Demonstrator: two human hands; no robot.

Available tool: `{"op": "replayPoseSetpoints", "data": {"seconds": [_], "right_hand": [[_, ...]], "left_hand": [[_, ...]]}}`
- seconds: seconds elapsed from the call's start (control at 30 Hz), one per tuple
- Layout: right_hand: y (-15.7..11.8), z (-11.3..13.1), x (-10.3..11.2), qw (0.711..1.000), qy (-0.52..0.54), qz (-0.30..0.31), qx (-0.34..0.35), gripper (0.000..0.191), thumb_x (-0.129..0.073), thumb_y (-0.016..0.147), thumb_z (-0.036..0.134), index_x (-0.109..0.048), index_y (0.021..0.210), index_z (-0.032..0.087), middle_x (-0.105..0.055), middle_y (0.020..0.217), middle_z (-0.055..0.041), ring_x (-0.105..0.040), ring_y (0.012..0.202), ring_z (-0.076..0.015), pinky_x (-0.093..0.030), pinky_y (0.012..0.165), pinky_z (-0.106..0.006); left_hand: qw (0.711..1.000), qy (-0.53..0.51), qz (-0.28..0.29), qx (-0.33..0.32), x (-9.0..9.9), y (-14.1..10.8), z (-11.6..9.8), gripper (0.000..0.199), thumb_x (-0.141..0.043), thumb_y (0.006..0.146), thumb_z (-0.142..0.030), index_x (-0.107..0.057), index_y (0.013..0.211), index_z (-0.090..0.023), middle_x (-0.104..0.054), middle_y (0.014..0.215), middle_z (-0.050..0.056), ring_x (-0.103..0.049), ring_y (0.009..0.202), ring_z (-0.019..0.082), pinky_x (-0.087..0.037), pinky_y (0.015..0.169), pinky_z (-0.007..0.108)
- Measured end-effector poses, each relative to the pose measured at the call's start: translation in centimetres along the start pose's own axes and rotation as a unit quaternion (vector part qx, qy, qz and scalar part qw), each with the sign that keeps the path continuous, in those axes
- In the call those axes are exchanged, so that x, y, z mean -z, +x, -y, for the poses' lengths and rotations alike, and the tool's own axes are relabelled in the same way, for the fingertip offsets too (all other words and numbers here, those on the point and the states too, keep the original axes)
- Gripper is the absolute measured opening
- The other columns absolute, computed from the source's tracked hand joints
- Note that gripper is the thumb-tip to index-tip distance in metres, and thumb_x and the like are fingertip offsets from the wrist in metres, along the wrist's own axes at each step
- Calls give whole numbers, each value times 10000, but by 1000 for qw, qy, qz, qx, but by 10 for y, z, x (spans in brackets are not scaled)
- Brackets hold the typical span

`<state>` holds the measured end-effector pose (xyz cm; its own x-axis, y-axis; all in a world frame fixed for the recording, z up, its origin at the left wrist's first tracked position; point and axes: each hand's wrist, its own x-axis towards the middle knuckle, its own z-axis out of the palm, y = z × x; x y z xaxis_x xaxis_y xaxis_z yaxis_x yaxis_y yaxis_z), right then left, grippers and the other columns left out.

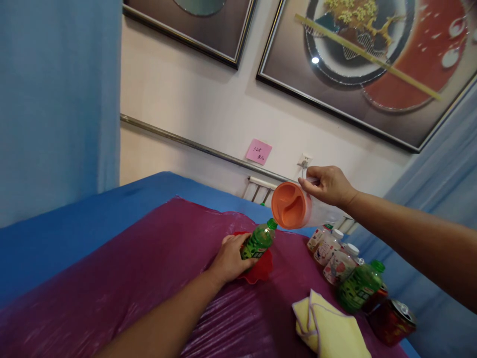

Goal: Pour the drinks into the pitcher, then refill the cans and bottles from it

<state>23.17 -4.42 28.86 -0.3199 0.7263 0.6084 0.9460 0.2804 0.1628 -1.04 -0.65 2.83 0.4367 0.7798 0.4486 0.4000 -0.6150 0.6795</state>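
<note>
Our left arm point(167, 318) is nearest, left hand point(230, 259) clamped round the bottle point(259, 240); right hand point(331, 185) grips the jug point(303, 208). Let's steady both.

The bottle point(257, 243) is bright green, cap point(273, 223) included. The jug point(323, 213) is clear and colourless, with an orange lid point(288, 205). The dish point(263, 268) is red, the plastic sheet point(122, 278) shiny plum, and the cover point(145, 191) beneath it plain blue. The cloth point(335, 325) is pale yellow, edged in purple. The front can point(391, 322) is dark red with a silver top. The curtain point(59, 99) is light blue, the note point(258, 151) pink with dark writing, and the large picture point(346, 44) shows a red disc and yellow blossoms inside a black frame lined with gold.
</note>
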Motion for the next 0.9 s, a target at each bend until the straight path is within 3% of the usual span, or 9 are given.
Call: {"op": "replayPoseSetpoints", "data": {"seconds": [0.37, 0.9], "right_hand": [[1, 2, 1, 1000, -8, -6, 16, 416, -480, 833, 571, -413, 601, 231, -418, 533, 24, -364, 517, -119, -253, 563, -287], [16, 17, 8, 991, -48, -27, 119, 362, -468, 852, 502, -396, 616, 238, -426, 560, 19, -360, 539, -124, -281, 570, -275]], "left_hand": [[1000, 8, -8, -6, -1, 0, 0, 674, -863, 678, -288, -635, 1310, -227, -723, 1295, 73, -641, 1215, 327, -399, 1117, 481], [1000, 9, -16, 13, -1, 0, 0, 690, -859, 674, -290, -631, 1322, -232, -719, 1302, 69, -638, 1206, 312, -402, 1114, 464]]}}
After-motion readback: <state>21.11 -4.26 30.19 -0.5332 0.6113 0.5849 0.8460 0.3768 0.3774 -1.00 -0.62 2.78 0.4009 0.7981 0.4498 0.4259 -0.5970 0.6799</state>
